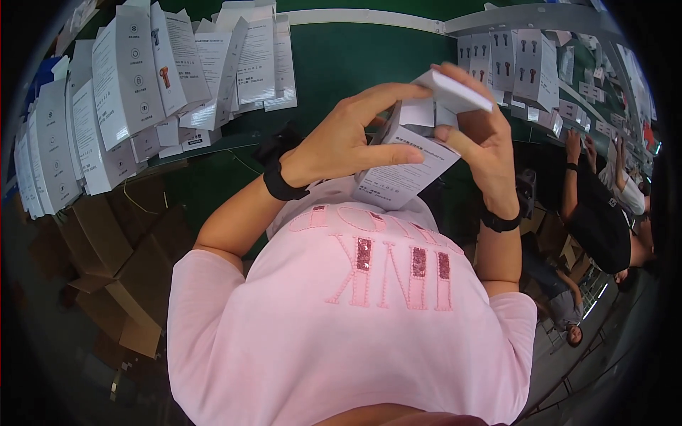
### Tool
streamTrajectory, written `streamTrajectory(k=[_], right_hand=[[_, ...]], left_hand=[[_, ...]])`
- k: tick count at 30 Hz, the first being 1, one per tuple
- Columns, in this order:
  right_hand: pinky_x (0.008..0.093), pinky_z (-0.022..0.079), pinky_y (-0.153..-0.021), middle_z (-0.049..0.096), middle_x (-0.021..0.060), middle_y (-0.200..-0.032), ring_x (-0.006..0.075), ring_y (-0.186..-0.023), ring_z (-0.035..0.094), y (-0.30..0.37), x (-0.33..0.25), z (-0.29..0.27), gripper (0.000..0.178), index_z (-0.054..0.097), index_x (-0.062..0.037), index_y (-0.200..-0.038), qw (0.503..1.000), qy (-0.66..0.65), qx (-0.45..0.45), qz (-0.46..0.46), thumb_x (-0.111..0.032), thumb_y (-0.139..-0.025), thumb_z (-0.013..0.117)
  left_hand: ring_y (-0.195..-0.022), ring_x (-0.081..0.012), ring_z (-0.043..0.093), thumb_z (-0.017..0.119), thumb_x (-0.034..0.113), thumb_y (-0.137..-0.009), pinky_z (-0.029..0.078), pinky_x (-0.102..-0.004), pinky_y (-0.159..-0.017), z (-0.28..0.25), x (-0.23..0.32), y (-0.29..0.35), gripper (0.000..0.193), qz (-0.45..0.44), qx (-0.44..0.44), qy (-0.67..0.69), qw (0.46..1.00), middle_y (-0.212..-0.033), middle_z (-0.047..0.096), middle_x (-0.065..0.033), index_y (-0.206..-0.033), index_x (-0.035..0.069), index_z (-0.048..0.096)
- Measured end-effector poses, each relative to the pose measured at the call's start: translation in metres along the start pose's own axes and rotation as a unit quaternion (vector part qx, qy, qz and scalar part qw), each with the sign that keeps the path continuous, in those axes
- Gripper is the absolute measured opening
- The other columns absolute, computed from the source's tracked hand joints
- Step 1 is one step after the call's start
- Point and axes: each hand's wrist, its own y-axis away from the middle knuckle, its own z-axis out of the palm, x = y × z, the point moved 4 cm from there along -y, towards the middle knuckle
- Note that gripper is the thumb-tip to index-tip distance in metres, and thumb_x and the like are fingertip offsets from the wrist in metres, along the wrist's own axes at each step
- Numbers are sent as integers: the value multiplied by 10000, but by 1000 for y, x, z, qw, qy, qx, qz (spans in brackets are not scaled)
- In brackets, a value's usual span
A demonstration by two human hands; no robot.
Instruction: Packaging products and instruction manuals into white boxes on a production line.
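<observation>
Between my hands, close to my chest, is a white printed carton (401, 177), tilted, with its top end open. My left hand (348, 131) grips the carton from the left, its thumb lying across the printed face and its fingers near the open end. My right hand (489, 153) holds the right side: the thumb presses at the opening's edge while the fingers reach behind the raised white end flap (458, 92). Part of the opening shows a greyish inside; what lies deeper in the carton is hidden.
Many similar white cartons (128, 78) stand crowded at the left of the green table (341, 64). More cartons with product pictures (533, 67) stand at the right. Open brown cardboard boxes (121, 284) lie below on the left. Other people (600, 213) work along the table on the right.
</observation>
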Motion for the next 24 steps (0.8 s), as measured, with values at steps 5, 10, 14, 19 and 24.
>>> streamTrajectory(k=[5, 10, 14, 19, 24], right_hand=[[334, 405, -992, 573, 197, -1265, 250, -1179, 536, 11, 4, -8, 383, 602, 36, -1201, 990, 110, 0, -83, -217, -914, 594], [313, 417, -962, 604, 180, -1227, 238, -1133, 563, 16, -1, -6, 274, 654, 13, -1137, 979, 146, 60, -127, -22, -871, 599], [324, 473, -904, 667, 154, -1101, 235, -1056, 607, 12, -5, -12, 223, 697, -13, -1051, 978, 167, 56, -111, -2, -845, 613], [448, 345, -1056, 546, 149, -1304, 345, -1270, 445, 35, 12, -15, 344, 626, -72, -1189, 954, 254, 30, -153, -200, -870, 645], [423, 335, -1066, 388, 233, -1425, 382, -1305, 398, 59, 17, -45, 541, 587, -62, -1250, 958, 205, 142, -139, -274, -779, 747]], left_hand=[[-1071, -181, 575, 794, 204, -763, 470, -339, -916, 5, -5, -6, 624, -61, 1, 16, 998, -1162, 577, -91, -1284, 29, 498], [-1018, -222, 596, 820, 254, -726, 503, -341, -832, 14, -11, -14, 692, -35, 47, 50, 997, -1167, 588, -147, -1262, 54, 429], [-1079, -219, 574, 817, 155, -724, 485, -347, -901, 16, -22, -23, 731, -46, 26, 151, 987, -1279, 525, -170, -1288, 59, 362], [-1241, -234, 465, 754, 68, -746, 350, -344, -1040, 24, -39, -32, 633, -56, 4, 101, 993, -1342, 487, -169, -1290, -18, 441], [-1258, -242, 457, 716, 18, -760, 385, -361, -1032, 50, -21, -53, 695, -83, -73, 138, 984, -1357, 471, -168, -1372, -20, 390]])
